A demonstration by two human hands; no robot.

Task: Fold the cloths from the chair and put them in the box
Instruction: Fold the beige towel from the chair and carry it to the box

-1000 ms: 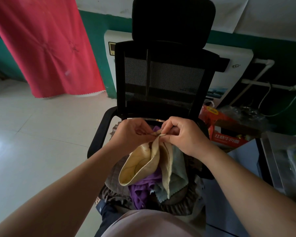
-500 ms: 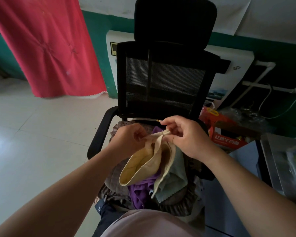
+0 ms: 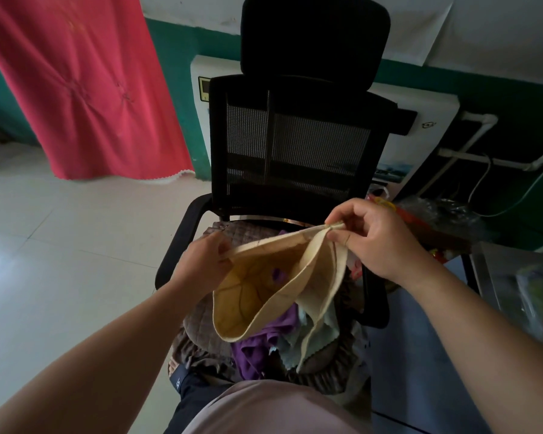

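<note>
A cream-yellow cloth hangs stretched between my two hands above the seat of a black mesh office chair. My left hand pinches its left edge. My right hand pinches its upper corner, higher and further right. The cloth sags open below them. Under it, on the quilted seat cushion, lie a purple cloth and a pale blue-grey cloth, both crumpled. No box for the cloths is clearly visible.
A red curtain hangs at the left over pale floor tiles. A white appliance stands behind the chair. Red packaging and plastic bags lie at the right, beside a grey metal surface.
My hands have drawn apart, the left going left and down, the right going right and up. The cream cloth's top edge is now stretched out between them.
</note>
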